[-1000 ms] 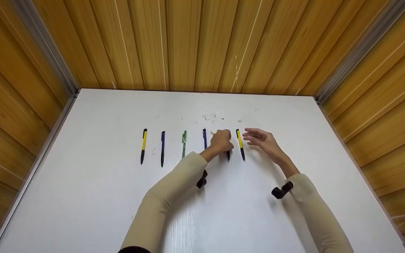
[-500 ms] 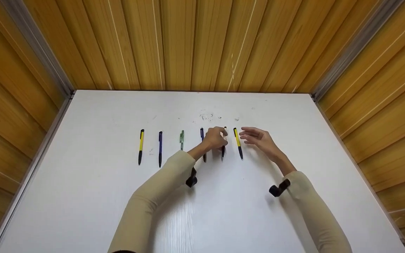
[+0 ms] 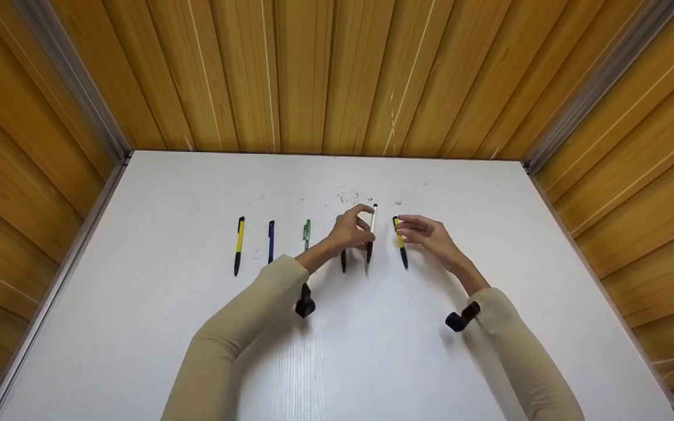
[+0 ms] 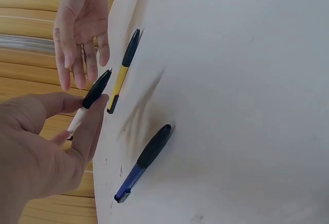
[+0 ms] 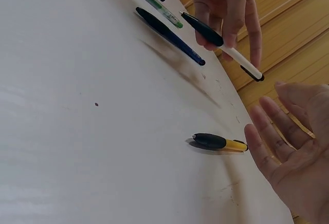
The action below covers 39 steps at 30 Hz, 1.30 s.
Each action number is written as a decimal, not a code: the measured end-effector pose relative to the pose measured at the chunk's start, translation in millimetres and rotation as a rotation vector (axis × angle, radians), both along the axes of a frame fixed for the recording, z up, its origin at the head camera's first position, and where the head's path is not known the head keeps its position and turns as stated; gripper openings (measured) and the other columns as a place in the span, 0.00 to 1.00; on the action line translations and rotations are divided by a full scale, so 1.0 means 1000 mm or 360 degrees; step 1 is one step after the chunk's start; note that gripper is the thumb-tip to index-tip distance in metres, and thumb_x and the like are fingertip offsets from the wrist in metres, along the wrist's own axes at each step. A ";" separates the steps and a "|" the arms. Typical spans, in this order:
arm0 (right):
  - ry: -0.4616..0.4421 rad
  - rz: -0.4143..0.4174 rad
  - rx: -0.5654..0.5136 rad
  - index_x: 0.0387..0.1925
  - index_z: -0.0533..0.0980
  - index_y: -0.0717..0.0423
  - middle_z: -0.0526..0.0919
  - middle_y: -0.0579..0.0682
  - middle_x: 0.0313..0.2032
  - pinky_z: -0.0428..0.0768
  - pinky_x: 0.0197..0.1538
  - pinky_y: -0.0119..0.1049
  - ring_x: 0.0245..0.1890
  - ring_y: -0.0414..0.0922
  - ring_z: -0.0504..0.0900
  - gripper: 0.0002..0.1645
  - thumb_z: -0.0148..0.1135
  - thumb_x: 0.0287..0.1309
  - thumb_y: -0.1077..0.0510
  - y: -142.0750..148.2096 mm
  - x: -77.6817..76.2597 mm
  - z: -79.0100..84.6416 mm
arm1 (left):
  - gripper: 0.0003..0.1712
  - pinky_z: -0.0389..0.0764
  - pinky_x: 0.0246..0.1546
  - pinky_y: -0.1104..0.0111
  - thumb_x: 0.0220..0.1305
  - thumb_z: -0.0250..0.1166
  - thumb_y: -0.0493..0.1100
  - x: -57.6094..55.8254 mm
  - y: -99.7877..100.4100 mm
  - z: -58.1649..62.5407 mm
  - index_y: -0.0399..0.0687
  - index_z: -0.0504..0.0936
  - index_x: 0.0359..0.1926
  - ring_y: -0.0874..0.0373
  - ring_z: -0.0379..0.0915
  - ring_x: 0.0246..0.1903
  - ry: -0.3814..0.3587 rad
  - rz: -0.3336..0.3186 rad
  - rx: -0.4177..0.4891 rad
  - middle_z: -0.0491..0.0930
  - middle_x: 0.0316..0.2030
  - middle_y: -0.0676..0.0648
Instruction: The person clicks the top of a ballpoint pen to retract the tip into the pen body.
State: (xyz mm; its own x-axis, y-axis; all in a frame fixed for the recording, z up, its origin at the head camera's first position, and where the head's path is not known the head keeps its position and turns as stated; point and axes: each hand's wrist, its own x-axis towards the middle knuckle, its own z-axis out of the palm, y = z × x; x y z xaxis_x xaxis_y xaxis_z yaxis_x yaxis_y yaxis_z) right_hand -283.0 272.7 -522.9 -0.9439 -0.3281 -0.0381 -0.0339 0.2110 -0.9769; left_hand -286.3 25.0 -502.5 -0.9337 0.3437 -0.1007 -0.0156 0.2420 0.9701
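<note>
My left hand [image 3: 348, 231] pinches a white pen [image 5: 239, 59] with a black grip between thumb and fingers, lifted off the table. The right hand [image 3: 433, 237] hovers just right of a yellow pen [image 3: 400, 242] with a black grip; its fingers are loosely spread and hold nothing in the right wrist view. Under the left hand lies a blue pen [image 4: 134, 175], mostly hidden from the head camera. Further left are a green clear pen [image 3: 306, 231], a second blue pen [image 3: 271, 240] and another yellow pen [image 3: 240, 242].
The pens lie in a spaced row on a white table [image 3: 138, 327]. Wood-patterned panels [image 3: 302, 76] rise behind and at both sides. Dark smudges [image 3: 347, 196] mark the tabletop beyond the row. A black wrist camera [image 3: 463, 318] sits on the right sleeve.
The left hand has raised the white pen off the table and drawn slightly left with it. The right hand has shifted a little left, nearer the yellow pen.
</note>
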 end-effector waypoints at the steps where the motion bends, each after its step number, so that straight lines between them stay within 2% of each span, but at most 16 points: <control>1: 0.0016 0.0011 -0.0005 0.69 0.69 0.69 0.77 0.70 0.61 0.87 0.57 0.33 0.52 0.39 0.85 0.29 0.61 0.72 0.61 -0.001 0.001 0.000 | 0.36 0.92 0.33 0.64 0.57 0.67 0.26 0.002 -0.003 0.000 0.40 0.71 0.67 0.56 0.82 0.27 -0.0017 -0.0004 0.0026 0.80 0.36 0.42; 4: 0.0057 0.0035 0.0004 0.68 0.69 0.70 0.76 0.73 0.61 0.86 0.54 0.28 0.50 0.36 0.85 0.29 0.62 0.70 0.62 -0.004 0.002 -0.001 | 0.39 0.92 0.37 0.64 0.59 0.67 0.27 0.007 -0.013 -0.001 0.44 0.68 0.71 0.54 0.85 0.31 -0.0072 -0.0016 0.0063 0.80 0.47 0.33; 7: 0.0086 0.0056 0.0025 0.68 0.69 0.70 0.74 0.75 0.61 0.86 0.52 0.25 0.51 0.36 0.84 0.31 0.64 0.68 0.61 -0.009 0.003 0.000 | 0.41 0.92 0.39 0.63 0.60 0.67 0.27 0.012 -0.022 -0.002 0.45 0.65 0.73 0.55 0.85 0.33 -0.0101 -0.0014 0.0114 0.77 0.53 0.28; 9: 0.0090 0.0067 0.0049 0.68 0.69 0.71 0.75 0.75 0.61 0.85 0.52 0.25 0.53 0.40 0.83 0.33 0.66 0.67 0.61 -0.013 0.005 0.001 | 0.43 0.93 0.40 0.62 0.60 0.67 0.27 0.014 -0.027 -0.003 0.46 0.64 0.75 0.56 0.84 0.32 -0.0090 -0.0006 0.0155 0.77 0.51 0.31; 13: 0.0111 0.0123 0.0121 0.69 0.68 0.68 0.76 0.71 0.62 0.85 0.52 0.25 0.59 0.54 0.81 0.35 0.68 0.65 0.60 -0.021 0.008 0.004 | 0.44 0.93 0.41 0.59 0.60 0.67 0.26 0.019 -0.035 -0.002 0.47 0.63 0.75 0.57 0.83 0.34 -0.0044 -0.0001 0.0243 0.77 0.46 0.37; 17: 0.0169 0.0195 0.0166 0.71 0.68 0.62 0.75 0.69 0.64 0.85 0.58 0.33 0.62 0.64 0.76 0.37 0.70 0.63 0.62 -0.030 0.010 0.003 | 0.45 0.93 0.40 0.60 0.59 0.68 0.25 0.024 -0.038 0.002 0.47 0.63 0.75 0.57 0.84 0.35 -0.0033 -0.0004 0.0289 0.76 0.44 0.40; 22: 0.0319 0.0266 0.0216 0.73 0.66 0.56 0.72 0.69 0.65 0.81 0.63 0.54 0.63 0.66 0.75 0.45 0.75 0.56 0.63 -0.046 0.016 0.004 | 0.45 0.92 0.41 0.59 0.60 0.68 0.24 0.028 -0.038 0.004 0.50 0.64 0.75 0.59 0.83 0.35 -0.0065 -0.0013 0.0330 0.75 0.43 0.43; 26: 0.0420 0.0284 0.0236 0.72 0.66 0.64 0.71 0.70 0.65 0.78 0.63 0.66 0.62 0.68 0.74 0.46 0.77 0.52 0.67 -0.064 0.032 0.023 | 0.46 0.92 0.43 0.58 0.60 0.67 0.25 0.030 -0.039 0.003 0.49 0.61 0.77 0.60 0.82 0.35 -0.0074 -0.0032 0.0392 0.74 0.42 0.47; 30: 0.0488 0.0285 0.0207 0.69 0.67 0.72 0.70 0.73 0.64 0.76 0.63 0.70 0.62 0.72 0.72 0.45 0.76 0.50 0.70 -0.074 0.042 0.037 | 0.48 0.92 0.44 0.57 0.61 0.67 0.25 0.031 -0.040 0.002 0.48 0.59 0.78 0.61 0.82 0.35 -0.0083 -0.0064 0.0464 0.73 0.42 0.47; 39: 0.0553 0.0268 0.0142 0.69 0.66 0.73 0.71 0.73 0.64 0.76 0.61 0.71 0.61 0.74 0.70 0.46 0.77 0.48 0.72 -0.082 0.046 0.033 | 0.48 0.92 0.46 0.56 0.62 0.67 0.25 0.034 -0.043 -0.004 0.46 0.57 0.79 0.62 0.82 0.33 -0.0096 -0.0122 0.0514 0.74 0.45 0.43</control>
State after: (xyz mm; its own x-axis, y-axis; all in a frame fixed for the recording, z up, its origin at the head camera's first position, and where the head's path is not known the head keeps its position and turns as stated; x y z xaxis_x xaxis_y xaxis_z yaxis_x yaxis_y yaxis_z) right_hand -237.5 190.9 -490.0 -0.8387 -0.4893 0.2391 -0.4009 0.2575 -0.8792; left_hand -252.7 -17.9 -506.9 -0.8995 0.4359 -0.0294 -0.0690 -0.0752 0.9948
